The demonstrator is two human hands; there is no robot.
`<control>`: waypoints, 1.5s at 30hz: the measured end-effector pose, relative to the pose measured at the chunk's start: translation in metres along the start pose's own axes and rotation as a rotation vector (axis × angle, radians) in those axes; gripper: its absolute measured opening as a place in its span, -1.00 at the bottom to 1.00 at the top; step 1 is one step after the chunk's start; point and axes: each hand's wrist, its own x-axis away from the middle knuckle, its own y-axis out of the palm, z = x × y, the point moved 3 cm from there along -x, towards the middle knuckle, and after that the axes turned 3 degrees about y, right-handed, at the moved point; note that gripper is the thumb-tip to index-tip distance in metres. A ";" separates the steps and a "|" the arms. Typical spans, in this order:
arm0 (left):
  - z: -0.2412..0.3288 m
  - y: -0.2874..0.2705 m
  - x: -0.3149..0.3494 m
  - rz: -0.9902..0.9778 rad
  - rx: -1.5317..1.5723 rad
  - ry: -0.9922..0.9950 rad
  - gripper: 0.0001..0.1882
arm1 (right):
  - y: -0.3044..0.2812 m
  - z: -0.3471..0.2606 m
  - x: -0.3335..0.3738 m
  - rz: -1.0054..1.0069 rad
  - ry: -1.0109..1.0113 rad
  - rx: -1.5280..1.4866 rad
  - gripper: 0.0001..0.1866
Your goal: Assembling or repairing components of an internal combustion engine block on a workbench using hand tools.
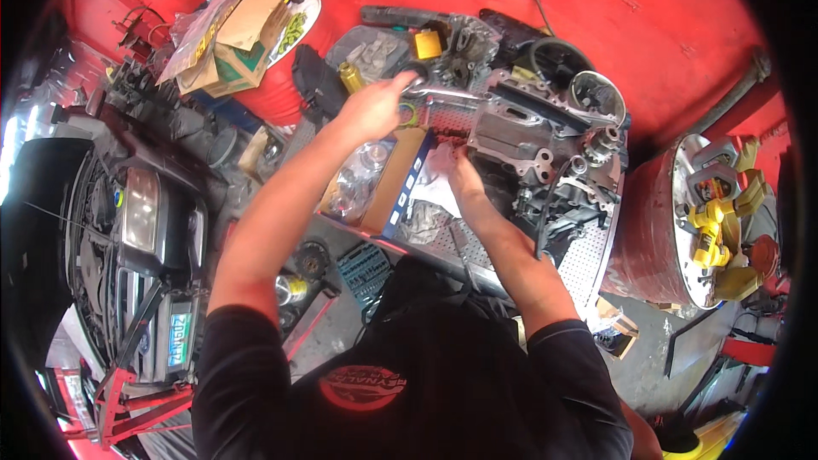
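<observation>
My left hand (382, 109) reaches to the far side of the metal workbench, fingers curled closed beside a dark round part (415, 73). A shiny metal bar (447, 94) extends rightward from near its fingertips; whether the hand grips the bar is unclear. Nearer me, my right hand (458, 172) is closed, its fingers partly hidden, by a pale translucent piece (440, 158) that I cannot identify. Left of this hand stands an open cardboard box (399, 179) with clear plastic packaging (360, 179) inside. A grey metal engine cover (509, 131) lies just right of it.
Engine parts crowd the bench, along with a crumpled cloth (423, 223) and a yellow cube-shaped item (428, 44). A drum (652, 221) topped with bottles stands right. A dark vehicle (141, 230) is at left, with a socket set (364, 273) below the bench.
</observation>
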 end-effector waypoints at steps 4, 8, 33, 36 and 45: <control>0.015 0.010 -0.029 -0.073 -0.037 -0.009 -0.59 | -0.051 -0.018 0.053 -0.046 -0.030 -0.320 -0.62; 0.026 0.009 -0.037 0.086 -0.274 0.210 -0.71 | -0.061 -0.048 0.149 -0.057 0.062 -1.025 -0.66; -0.059 0.081 0.008 0.006 2.036 -0.669 -0.61 | -0.274 0.064 0.216 0.735 1.397 -1.305 -0.79; -0.044 0.061 0.000 -0.009 2.168 -0.608 -0.61 | -0.279 0.050 0.149 0.214 0.876 -1.498 -0.60; -0.006 0.026 0.022 0.216 1.792 -0.121 -0.67 | -0.256 0.021 0.056 -0.099 0.562 -1.860 -0.79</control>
